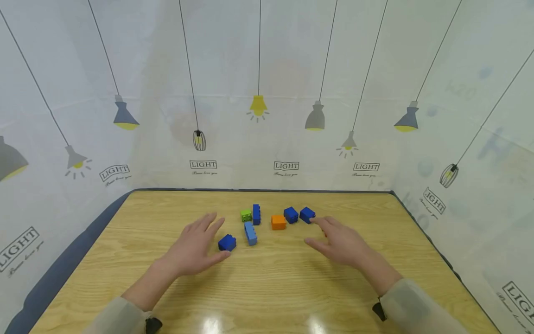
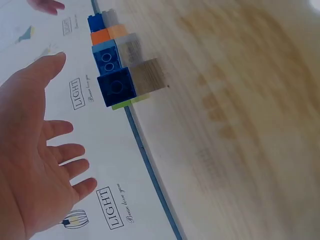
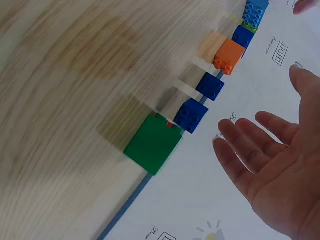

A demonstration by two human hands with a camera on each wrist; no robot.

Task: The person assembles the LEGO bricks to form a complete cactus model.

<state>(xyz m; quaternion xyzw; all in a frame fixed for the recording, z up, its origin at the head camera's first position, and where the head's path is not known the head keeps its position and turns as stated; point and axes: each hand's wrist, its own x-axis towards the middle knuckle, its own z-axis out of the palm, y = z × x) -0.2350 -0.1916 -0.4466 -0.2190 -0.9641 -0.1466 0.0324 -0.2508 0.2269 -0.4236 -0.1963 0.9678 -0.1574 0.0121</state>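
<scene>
Over the left part of the table, my left hand [image 1: 193, 248] is held with fingers spread, its thumb tip beside a dark blue brick [image 1: 227, 243]. A light blue brick [image 1: 251, 234] lies just right of that one. My right hand [image 1: 344, 242] hovers on the other side, fingers extended and holding nothing. Its index fingertip overlaps the rightmost blue brick [image 1: 308, 215] in the head view. Largely hidden behind this hand there, a large green block [image 3: 154, 144] shows in the right wrist view, with a bit of red [image 3: 170, 124] at its edge.
Between the hands are a lime green brick [image 1: 246, 215], a long blue brick [image 1: 256, 215], an orange brick [image 1: 278, 222] and another blue brick [image 1: 290, 215]. The wooden table [image 1: 267, 287] meets a lamp-printed sheet [image 1: 233, 144] at its back edge.
</scene>
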